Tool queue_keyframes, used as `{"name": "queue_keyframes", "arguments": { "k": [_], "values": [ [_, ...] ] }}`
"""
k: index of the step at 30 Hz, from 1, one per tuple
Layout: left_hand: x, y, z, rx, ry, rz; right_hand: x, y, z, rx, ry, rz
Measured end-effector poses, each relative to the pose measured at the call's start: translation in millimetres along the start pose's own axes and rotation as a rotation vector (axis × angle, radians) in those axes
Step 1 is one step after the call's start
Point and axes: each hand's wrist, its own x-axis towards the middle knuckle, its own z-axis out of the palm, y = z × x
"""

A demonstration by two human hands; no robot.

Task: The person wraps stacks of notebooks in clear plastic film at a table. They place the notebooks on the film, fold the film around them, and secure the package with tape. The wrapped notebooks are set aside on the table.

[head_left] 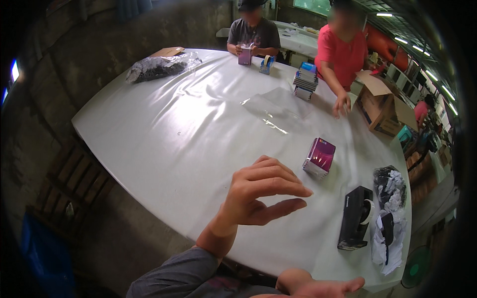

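Observation:
My left hand hovers over the white table with nothing in it. Its fingers are stretched toward the right, and a gap parts them from the thumb. Palm up at the lower edge, my right hand is partly cut off by the frame; its thumb sticks out and nothing shows in it. A purple box with pale sides stands on the table just beyond my left fingertips, not touched. Right of that hand sits a black tape dispenser with a tape roll.
Crumpled plastic and paper lie by the right edge. Clear film covers mid-table. Across it, one person holds a purple box near a blue tape dispenser; another reaches past stacked boxes beside an open carton.

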Motion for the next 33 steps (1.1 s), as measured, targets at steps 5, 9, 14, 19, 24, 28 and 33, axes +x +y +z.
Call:
{"name": "queue_keyframes", "arguments": {
  "k": [5, 9, 14, 19, 24, 28, 33],
  "values": [
    [0.7, -3.9, -2.1, 0.02, -0.002, -0.037, -6.3, 4.0, 7.4, -0.001, -0.003, -0.003],
    [0.6, -6.4, -3.0, 0.051, -0.008, -0.048, -2.5, 4.9, 4.7, 0.014, 0.018, -0.003],
    [-2.6, -14.9, 0.3, 0.123, -0.012, -0.069, 3.8, 4.9, -2.1, -0.01, 0.044, -0.003],
    [-1.0, -30.7, 0.5, 0.174, -0.039, -0.131, 8.9, 5.1, 2.2, -0.052, 0.04, -0.057],
    [-12.7, -66.5, 5.9, 0.472, -0.136, -0.283, 12.4, 5.5, 7.4, -0.074, 0.07, -0.107],
    [-25.2, -93.8, 13.3, 0.489, -0.256, -0.447, 13.5, 13.6, 2.6, 0.082, 0.047, -0.105],
    [-34.3, -144.0, 23.8, 0.485, -0.789, -0.835, 15.9, 19.4, -5.7, 0.08, 0.057, -0.047]
  ]
}}
